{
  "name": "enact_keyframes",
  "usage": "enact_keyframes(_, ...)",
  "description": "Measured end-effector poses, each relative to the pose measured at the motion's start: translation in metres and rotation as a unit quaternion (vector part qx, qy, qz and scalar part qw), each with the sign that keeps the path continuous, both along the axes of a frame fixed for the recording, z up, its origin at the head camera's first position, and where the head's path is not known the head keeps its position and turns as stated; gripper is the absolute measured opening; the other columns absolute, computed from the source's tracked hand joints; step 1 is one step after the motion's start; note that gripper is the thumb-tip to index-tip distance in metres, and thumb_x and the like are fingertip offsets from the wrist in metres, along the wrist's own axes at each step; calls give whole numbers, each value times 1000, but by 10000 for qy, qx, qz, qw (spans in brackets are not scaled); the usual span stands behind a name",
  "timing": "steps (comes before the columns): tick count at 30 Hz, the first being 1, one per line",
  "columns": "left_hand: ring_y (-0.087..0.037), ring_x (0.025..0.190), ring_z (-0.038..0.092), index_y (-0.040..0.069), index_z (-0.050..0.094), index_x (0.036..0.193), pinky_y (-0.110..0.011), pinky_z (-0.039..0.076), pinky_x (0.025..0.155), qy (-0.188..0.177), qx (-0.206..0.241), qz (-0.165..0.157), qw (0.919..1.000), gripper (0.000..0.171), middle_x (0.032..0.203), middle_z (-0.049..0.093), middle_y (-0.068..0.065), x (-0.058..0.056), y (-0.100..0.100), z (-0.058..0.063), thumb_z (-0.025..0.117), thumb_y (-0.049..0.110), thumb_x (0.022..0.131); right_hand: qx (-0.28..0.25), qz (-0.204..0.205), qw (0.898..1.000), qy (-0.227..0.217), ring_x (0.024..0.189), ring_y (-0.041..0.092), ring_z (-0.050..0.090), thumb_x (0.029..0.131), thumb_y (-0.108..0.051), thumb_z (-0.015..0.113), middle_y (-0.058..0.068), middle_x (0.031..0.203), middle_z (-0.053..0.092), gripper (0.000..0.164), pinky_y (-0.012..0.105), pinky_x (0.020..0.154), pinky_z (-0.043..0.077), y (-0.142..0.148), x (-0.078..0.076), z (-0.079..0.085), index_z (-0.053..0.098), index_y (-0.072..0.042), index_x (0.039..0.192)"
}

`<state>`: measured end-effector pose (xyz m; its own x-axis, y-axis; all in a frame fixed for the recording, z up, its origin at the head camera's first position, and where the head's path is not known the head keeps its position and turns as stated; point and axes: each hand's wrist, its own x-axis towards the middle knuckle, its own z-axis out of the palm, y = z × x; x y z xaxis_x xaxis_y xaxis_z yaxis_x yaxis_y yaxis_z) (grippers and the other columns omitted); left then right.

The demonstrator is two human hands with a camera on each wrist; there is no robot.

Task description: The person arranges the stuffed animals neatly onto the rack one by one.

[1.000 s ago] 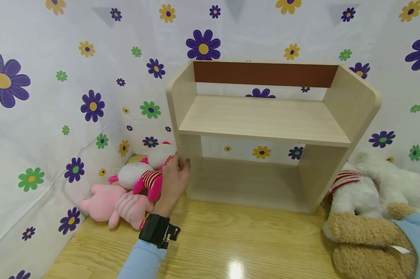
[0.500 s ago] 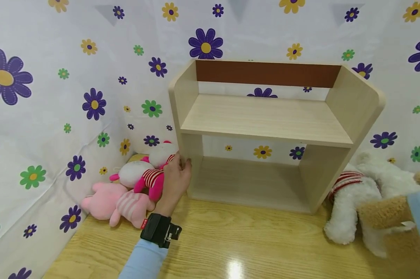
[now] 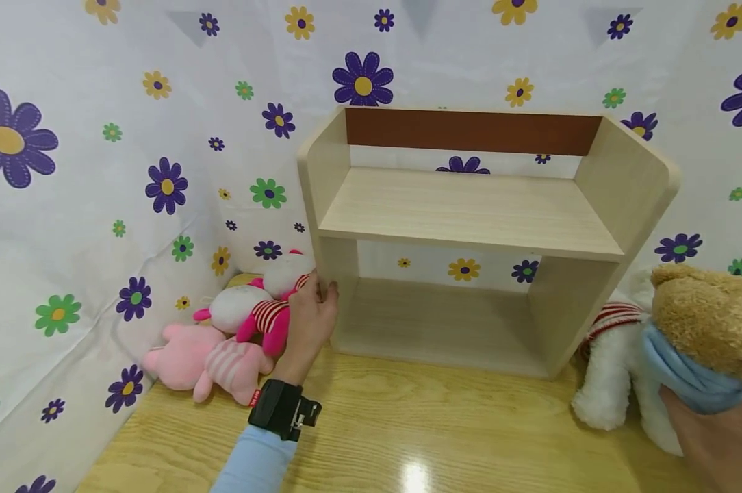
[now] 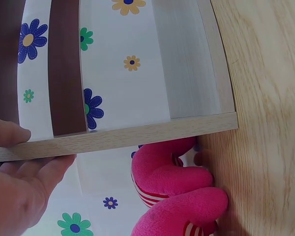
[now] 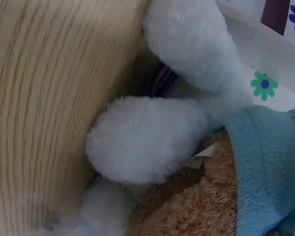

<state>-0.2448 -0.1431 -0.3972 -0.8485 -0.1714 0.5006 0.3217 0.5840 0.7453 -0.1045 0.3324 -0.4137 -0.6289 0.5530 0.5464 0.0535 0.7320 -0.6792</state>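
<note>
Two hands at one pale wood shelf (image 3: 469, 205), two-tiered, standing on a wood table (image 3: 445, 424), w/ brown board (image 3: 469, 130) across its upper back. L hand (image 3: 309, 318) at shelf's L side: grasping front edge of that side panel, thumb on inner face, fingers on outer, per L wrist cam. Dk. wristband (image 3: 275, 409) & lt. blue sleeve (image 3: 254, 460) on same arm, in front of shelf. R hand (image 3: 725, 438) in front & to R of shelf: grasping tan bear (image 3: 710, 315) at its blue top (image 3: 691, 376), hand partly cut off at view's edge. Bear is R of shelf, apart from it, head uppermost. White plush (image 3: 608, 390) w/ red-striped top just R of shelf's R panel, partly hidden by bear; its fluffy limbs show next to table in R wrist view. L of shelf: pink plush (image 3: 180, 356) w/ pale stripes lies on table; behind it, nearer shelf's L panel, two white-headed magenta plushes (image 3: 232, 309), striped tops, piled up. Can't tell if they touch shelf. Flowered sheet (image 3: 192, 116) hangs behind shelf & along L side too.
</note>
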Motion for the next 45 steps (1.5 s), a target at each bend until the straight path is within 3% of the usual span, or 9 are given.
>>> enact_keyframes(2,-32,81,71,-4,63,126,-50,61,72,-56,35,-20,10000,31,109,74,-27,1,1,0,60,12,100,-170,207,9996,-112,148,47,30,89,-20,69,26,161,26,83,58,125,21,-1,0,1,24,-14,159)
enact_keyframes(8,-23,60,53,-3,64,120,-33,42,52,-110,8,112,9999,26,81,70,-22,2,2,-3,60,12,99,1491,448,9866,481,124,58,42,88,-83,30,43,139,37,98,65,110,34,2,4,-6,26,-8,151)
enact_keyframes(17,-24,66,57,-5,64,121,-31,44,56,-4,23,13,10000,28,93,75,-23,0,1,-2,60,12,99,679,865,9917,-667,99,32,59,90,1,66,34,130,42,67,51,84,56,13,7,-12,31,7,147)
enact_keyframes(25,-17,54,45,-4,64,114,-27,32,47,-7,-5,63,10000,22,69,61,-14,-2,0,-1,60,12,99,873,1817,9707,-1309,79,-7,51,79,11,78,25,119,43,63,18,53,52,65,-14,-32,39,6,128)
enact_keyframes(29,-15,52,43,-3,63,110,-26,31,47,-104,15,41,9999,19,65,52,-9,-1,1,-1,60,12,99,1342,2337,9515,-1483,77,18,62,76,21,72,29,118,44,56,30,55,57,92,-24,-46,42,6,122)
enact_keyframes(34,-17,55,46,-5,63,117,-26,33,48,-205,86,5,9998,24,75,64,-16,1,2,-1,59,13,100,2404,2405,9303,-1377,67,27,58,88,-17,81,23,92,50,36,34,49,53,102,-27,-32,54,5,98)
enact_keyframes(37,-18,57,48,-5,63,122,-26,35,48,-190,106,-21,9998,28,83,70,-21,2,1,-1,59,12,100,2997,2283,9181,-1227,68,34,55,83,-40,84,19,84,50,54,38,51,50,93,-24,-15,55,4,91)
enact_keyframes(43,-17,53,45,-6,63,119,-25,34,47,-129,119,-63,9998,27,73,63,-17,2,0,-2,59,12,100,3078,2236,9186,-1067,86,46,47,65,-91,18,31,97,49,117,61,74,46,80,-18,-4,49,12,110)
enact_keyframes(45,-17,52,44,-6,63,118,-25,33,47,-151,146,-53,9998,26,70,60,-16,2,0,-2,59,12,100,2936,2246,9204,-1276,95,50,43,64,-94,35,37,107,44,124,67,79,41,79,-18,-5,42,15,123)
